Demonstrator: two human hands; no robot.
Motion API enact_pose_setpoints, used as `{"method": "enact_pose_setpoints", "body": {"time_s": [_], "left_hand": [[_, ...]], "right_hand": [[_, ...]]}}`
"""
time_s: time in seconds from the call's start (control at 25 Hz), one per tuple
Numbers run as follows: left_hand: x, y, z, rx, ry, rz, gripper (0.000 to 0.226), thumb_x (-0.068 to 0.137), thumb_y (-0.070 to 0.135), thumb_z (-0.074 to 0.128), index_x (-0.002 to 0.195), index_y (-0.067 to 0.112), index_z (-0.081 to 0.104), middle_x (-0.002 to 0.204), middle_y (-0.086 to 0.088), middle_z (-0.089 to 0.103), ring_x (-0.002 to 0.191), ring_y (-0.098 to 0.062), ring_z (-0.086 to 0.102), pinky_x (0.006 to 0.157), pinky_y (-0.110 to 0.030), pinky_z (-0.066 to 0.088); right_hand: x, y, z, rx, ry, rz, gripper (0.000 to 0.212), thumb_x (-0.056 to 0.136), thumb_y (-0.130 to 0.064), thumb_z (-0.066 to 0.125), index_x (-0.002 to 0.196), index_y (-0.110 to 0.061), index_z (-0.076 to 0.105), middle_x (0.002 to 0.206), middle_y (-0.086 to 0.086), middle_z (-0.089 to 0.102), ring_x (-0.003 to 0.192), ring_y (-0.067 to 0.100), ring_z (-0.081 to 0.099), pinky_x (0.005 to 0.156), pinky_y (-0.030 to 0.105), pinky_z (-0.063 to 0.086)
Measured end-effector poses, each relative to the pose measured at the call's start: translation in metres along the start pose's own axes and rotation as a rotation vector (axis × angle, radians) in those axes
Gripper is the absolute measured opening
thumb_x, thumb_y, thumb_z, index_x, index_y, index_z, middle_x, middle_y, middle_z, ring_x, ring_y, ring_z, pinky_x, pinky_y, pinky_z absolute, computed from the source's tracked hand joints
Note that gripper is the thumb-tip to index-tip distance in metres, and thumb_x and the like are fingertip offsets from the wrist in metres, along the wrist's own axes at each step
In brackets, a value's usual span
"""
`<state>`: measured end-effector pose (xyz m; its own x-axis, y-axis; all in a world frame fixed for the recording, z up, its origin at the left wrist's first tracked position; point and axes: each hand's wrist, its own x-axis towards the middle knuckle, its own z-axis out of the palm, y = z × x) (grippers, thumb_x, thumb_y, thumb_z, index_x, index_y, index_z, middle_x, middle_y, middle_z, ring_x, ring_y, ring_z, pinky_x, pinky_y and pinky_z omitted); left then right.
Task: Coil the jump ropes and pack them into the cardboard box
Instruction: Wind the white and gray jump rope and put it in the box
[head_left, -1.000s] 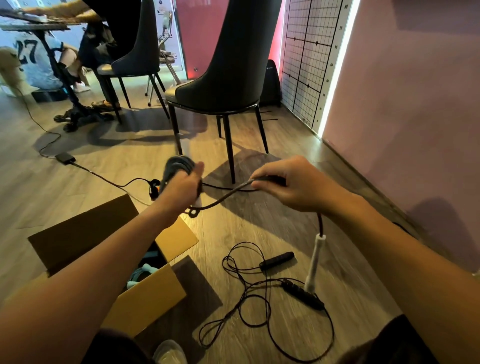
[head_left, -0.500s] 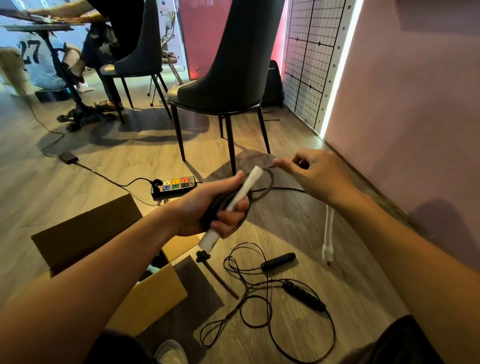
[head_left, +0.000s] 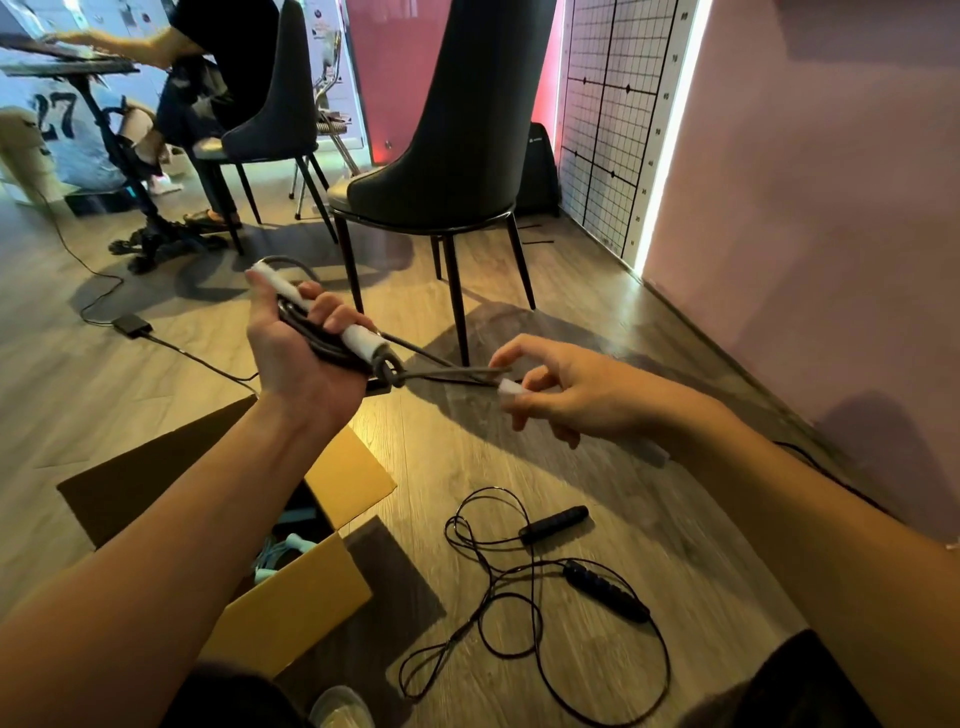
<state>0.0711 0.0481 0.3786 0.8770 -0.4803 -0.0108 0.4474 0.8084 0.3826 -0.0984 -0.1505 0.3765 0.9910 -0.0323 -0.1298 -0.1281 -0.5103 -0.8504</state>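
Left hand (head_left: 306, 358): at 10 o'clock from the view's centre, palm up, fingers curled round the coil of the grey rope (head_left: 332, 345) and a white handle (head_left: 358, 338) lying across it
Right hand (head_left: 566, 395): at 3 o'clock from centre, thumb and fingertips pinching the end of the second handle (head_left: 509, 387), the other fingers loosely bent
Grey rope: held in the air above the floor (head_left: 597, 291), outside the box; its coil is bunched in the left palm, a small loop sits just below the white handle, and strands run from it toward 3 o'clock into the right hand
Box (head_left: 291, 608): cardboard, on the floor at 7 o'clock, flaps open, partly hidden by the left forearm
Box contents: teal items (head_left: 283, 551) lie in the dark opening, one shaped like a handle; their number cannot be told
Black rope (head_left: 519, 587): at 5 o'clock, loose and uncoiled on the floor, at 3 o'clock from the box and apart from it, its two black handles lying separately among the loops
Chair (head_left: 457, 130): dark, at 12 o'clock, beyond both hands
Adapter (head_left: 132, 326): black, on the floor at 9 o'clock, with a cable attached
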Motion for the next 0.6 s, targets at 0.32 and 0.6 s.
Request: {"method": "enact_pose_setpoints", "body": {"time_s": [0.32, 0.6], "left_hand": [[0.012, 0.016, -0.013, -0.03, 0.254, 0.255, 0.051, 0.091, 0.064, 0.055, 0.086, 0.014, 0.046, 0.061, 0.003, 0.049, 0.052, -0.01, 0.049, 0.062, -0.024, 0.051], [0.012, 0.002, -0.037, 0.92, 0.015, 0.18, 0.032, 0.098, 0.047, 0.054, 0.088, 0.017, 0.049, 0.064, 0.004, 0.049, 0.056, -0.011, 0.05, 0.062, -0.027, 0.05]], "right_hand": [[-0.006, -0.016, 0.02, -0.076, -0.157, 0.059, 0.045, 0.098, -0.022, 0.063, 0.134, -0.025, 0.037, 0.097, 0.003, 0.078, 0.067, 0.021, 0.074, 0.068, 0.033, 0.062], [-0.016, -0.026, -0.01, -0.241, -0.062, -0.039, 0.025, 0.085, -0.016, 0.078, 0.106, -0.019, 0.065, 0.091, 0.003, 0.076, 0.067, 0.02, 0.074, 0.068, 0.03, 0.061]]}}
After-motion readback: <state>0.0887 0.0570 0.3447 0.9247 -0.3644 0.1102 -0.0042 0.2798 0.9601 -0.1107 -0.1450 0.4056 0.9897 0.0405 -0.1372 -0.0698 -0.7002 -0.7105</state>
